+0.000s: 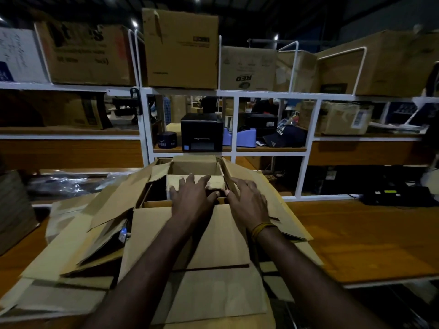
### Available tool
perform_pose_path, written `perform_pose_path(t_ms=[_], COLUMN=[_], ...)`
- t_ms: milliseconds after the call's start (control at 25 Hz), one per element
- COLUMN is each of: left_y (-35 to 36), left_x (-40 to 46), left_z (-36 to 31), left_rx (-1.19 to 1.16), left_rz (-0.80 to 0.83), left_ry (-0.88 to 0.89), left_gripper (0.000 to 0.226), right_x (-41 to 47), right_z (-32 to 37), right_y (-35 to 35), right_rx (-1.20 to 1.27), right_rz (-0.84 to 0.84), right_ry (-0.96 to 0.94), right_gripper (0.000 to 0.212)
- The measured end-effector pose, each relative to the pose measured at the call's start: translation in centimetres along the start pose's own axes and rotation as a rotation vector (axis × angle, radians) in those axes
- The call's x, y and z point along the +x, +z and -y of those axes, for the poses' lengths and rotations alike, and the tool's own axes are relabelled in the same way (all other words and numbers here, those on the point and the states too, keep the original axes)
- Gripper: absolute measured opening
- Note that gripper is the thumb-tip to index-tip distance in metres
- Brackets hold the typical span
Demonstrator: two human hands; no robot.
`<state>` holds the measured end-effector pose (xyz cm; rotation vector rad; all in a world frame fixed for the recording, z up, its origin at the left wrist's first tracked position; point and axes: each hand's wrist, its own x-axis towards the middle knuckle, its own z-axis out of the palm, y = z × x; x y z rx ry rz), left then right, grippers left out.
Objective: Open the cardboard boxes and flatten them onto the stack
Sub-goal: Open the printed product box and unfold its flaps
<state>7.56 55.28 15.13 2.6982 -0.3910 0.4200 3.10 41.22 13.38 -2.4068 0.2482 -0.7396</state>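
An opened brown cardboard box (197, 233) lies on the wooden table in front of me, its flaps spread to the left, right and toward me. A smaller cardboard box (194, 168) sits at its far end with its top open. My left hand (192, 197) rests on the near edge of that smaller box, fingers spread. My right hand (248, 200) lies just to the right, fingers spread on the big box's right wall. Neither hand clasps anything. Flattened cardboard sheets (59, 262) lie piled under and left of the box.
A white metal shelf rack (145, 129) stands behind the table with large cartons (180, 51) on top. A black label printer (202, 132), a blue tape dispenser (245, 137) and a dark cap (285, 136) sit on the middle shelf. Bare wooden tabletop (368, 238) extends right.
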Motion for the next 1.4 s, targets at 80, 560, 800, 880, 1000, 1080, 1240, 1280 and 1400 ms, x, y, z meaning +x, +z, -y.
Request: perform_pose_path(t_ms=[80,560,800,880,1000,1080,1240,1280,1400], left_y=[0.4,3.1,5.9,7.1,9.1,10.3,11.0,11.0,10.8], left_x=[-0.9,-8.3,-13.9,-15.9,-18.4,-19.6,-20.7,-20.9,-20.8], left_z=[-0.8,-9.2,-14.3,-15.3,-17.3,-18.4,-19.6,-19.7,-19.8], left_rx=[-0.018,-0.055,-0.104,-0.109,-0.106,-0.069,-0.042,-0.021,0.053], left_rz=[-0.004,0.044,0.103,0.115,0.144,0.169,0.210,0.196,0.141], left_ry=[0.041,0.109,0.091,0.085,0.057,0.065,0.099,0.121,0.137], left_gripper=[0.063,0.066,0.068,0.070,0.073,0.075,0.076,0.075,0.074], right_x=[-0.7,-6.3,-10.1,-11.7,-13.8,-15.0,-16.1,-16.4,-16.6], right_z=[-0.6,-7.6,-14.0,-15.7,-17.8,-19.0,-20.4,-20.6,-20.8], right_y=[-0.9,-10.1,-15.2,-16.0,-17.3,-18.1,-19.9,-20.1,-20.1], right_rx=[0.006,-0.040,-0.086,-0.084,-0.086,-0.100,-0.124,-0.124,-0.140], right_rz=[0.035,0.157,0.191,0.202,0.201,0.203,0.196,0.190,0.194], right_ry=[-0.007,-0.056,0.002,0.004,0.014,0.026,0.055,0.055,0.049], right_gripper=[0.045,0.054,0.054,0.055,0.056,0.056,0.056,0.056,0.058])
